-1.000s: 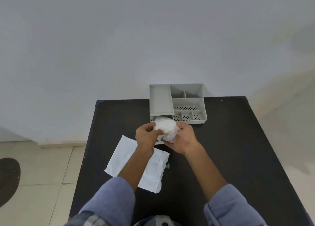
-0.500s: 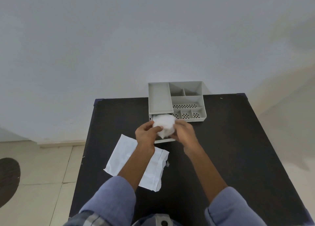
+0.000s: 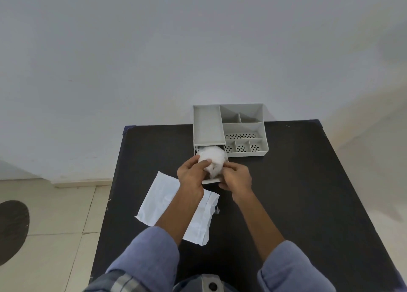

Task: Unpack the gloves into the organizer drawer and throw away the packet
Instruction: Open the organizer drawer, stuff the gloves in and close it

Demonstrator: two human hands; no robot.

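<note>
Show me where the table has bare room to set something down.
Bare table lies right of the right hand, below the organizer, out to the right edge. A narrower strip is left of the organizer, above the packet. Crowded: around the drawer, gloves and left hand.

Soft, even daylight fills the scene, with no glare. Above the organizer (image 3: 229, 131) the wall (image 3: 154, 49) is evenly lit; right of it a faint diagonal shadow falls. Wide-angle distortion bends the black surface (image 3: 308, 192) edges. Focus is slightly soft throughout.
</note>
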